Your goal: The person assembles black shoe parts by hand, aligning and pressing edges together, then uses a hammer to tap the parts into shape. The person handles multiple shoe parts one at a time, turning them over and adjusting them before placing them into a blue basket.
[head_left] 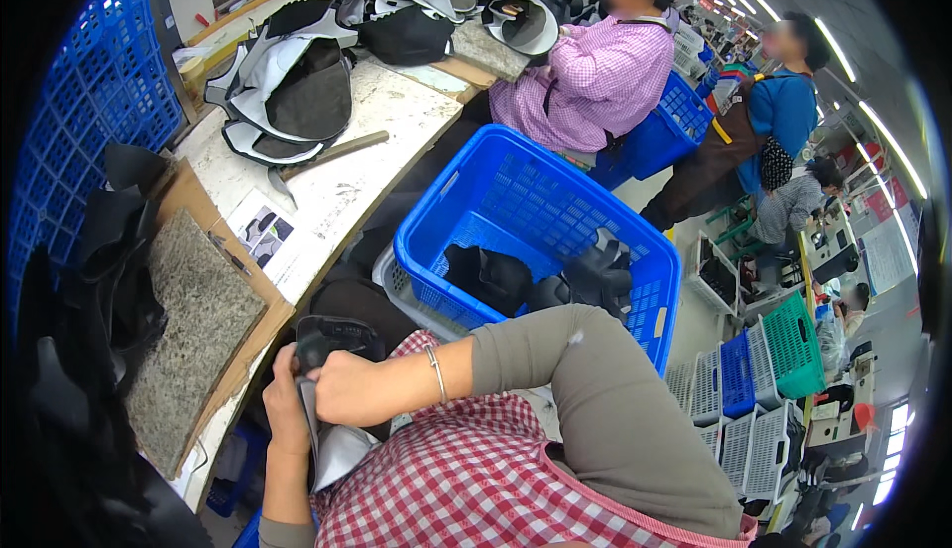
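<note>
Both my hands hold a black and grey shoe upper close to my chest, below the bench edge. My left hand grips its left side. My right hand closes over its top, with a thin bracelet on that wrist. The upper's black collar sticks up above my fingers and its grey part hangs down over my checked apron.
A blue basket with dark shoe parts stands right of me. On the workbench lie a grey stone block, a hammer, a printed sheet and piled uppers. Another blue crate stands at left. Co-workers sit beyond.
</note>
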`<state>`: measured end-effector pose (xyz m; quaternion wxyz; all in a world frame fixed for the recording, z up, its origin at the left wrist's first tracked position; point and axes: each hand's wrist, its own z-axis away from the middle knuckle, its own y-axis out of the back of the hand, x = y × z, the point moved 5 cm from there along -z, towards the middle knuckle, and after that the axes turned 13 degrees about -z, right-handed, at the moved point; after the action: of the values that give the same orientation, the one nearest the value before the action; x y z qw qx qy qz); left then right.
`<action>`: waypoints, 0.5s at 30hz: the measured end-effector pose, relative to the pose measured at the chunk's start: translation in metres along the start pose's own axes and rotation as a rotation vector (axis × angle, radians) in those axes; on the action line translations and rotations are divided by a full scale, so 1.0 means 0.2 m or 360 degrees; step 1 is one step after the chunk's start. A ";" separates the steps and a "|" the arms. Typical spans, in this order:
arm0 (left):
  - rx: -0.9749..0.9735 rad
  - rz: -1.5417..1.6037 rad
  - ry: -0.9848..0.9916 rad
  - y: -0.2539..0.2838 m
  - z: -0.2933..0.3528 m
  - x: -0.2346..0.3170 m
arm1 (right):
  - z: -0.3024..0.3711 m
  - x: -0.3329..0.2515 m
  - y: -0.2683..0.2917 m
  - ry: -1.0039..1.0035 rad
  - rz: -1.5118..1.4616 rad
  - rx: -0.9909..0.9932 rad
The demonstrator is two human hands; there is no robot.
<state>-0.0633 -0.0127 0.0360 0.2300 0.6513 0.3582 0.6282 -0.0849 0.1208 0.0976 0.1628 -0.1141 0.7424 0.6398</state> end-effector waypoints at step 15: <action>0.0117 0.0130 0.0235 0.23 0.32 0.14 | -0.18 0.11 -0.07 -0.0281 0.0011 -0.0593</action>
<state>0.0067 -0.0115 0.0814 0.1531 0.6254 0.3702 0.6697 -0.1029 0.0836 0.0803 0.2013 -0.0831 0.5944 0.7741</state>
